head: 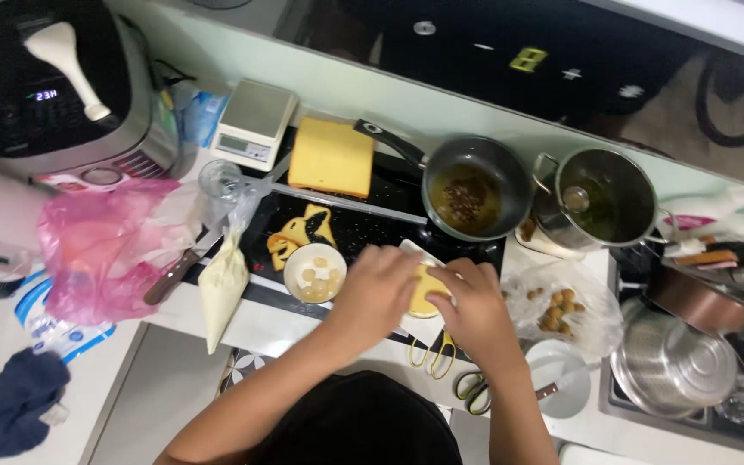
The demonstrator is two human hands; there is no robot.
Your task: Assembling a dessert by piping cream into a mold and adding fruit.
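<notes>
While both hands press | yellow dough piece point(424, 293) between left grip point(375, 291); right grip point(475, 306)

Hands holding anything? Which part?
Both the left hand and right hand grip a flat yellow dough piece by its opposite edges, over a white tray.

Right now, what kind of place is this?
Most likely a home kitchen: a frying pan and steel pot on a cooktop, a rice cooker, and a sink at right.
</notes>
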